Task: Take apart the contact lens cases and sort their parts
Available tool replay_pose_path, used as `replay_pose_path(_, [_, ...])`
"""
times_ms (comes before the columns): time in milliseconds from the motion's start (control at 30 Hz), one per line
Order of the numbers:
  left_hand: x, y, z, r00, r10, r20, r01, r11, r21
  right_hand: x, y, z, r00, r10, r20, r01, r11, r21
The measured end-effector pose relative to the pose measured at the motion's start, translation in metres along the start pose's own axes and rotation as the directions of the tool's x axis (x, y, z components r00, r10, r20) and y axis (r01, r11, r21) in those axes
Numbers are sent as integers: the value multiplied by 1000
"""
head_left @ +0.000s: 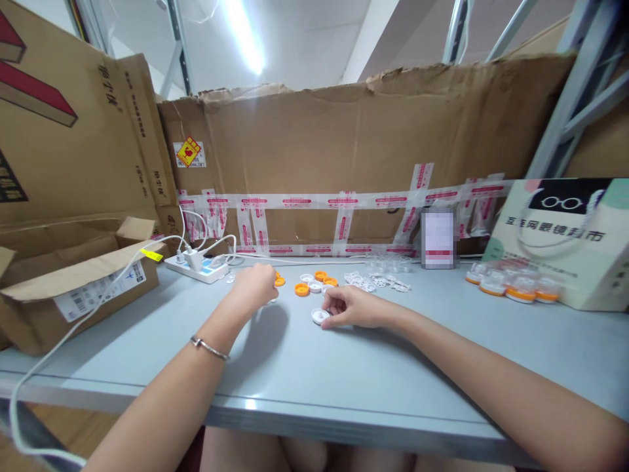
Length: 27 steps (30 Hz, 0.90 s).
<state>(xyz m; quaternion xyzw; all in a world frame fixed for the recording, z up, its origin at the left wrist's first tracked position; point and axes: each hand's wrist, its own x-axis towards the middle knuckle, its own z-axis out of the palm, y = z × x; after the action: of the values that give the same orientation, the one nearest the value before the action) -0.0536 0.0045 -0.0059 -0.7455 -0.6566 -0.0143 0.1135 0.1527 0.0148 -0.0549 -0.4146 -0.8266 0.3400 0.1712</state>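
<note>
My right hand (351, 307) grips a small round white cap (320, 316) by its right edge, low over the table. My left hand (256, 285) is farther left, above small orange and white pieces; its fingers are curled downward and mostly hidden behind the hand, so what they hold cannot be made out. An orange piece (280, 281) shows just past its fingertips. Between and behind the hands lie several orange rings (301, 290) and white rings (314, 287). Small white cut-out parts (360, 282) are heaped behind my right hand.
Clear plastic cups (388, 262) stand at the back, beside a phone (438, 239) propped upright. Assembled clear-and-orange containers (521, 286) sit by a paper bag (565, 242). At left are a power strip (209, 270) with cables and an opened carton (73, 288). Large cardboard (304, 144) walls the back.
</note>
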Motion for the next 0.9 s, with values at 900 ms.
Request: replay_pose_path(900, [0, 35, 24, 750, 639, -170, -658, 695, -290, 1, 0, 0, 999, -41, 6, 41, 999, 11])
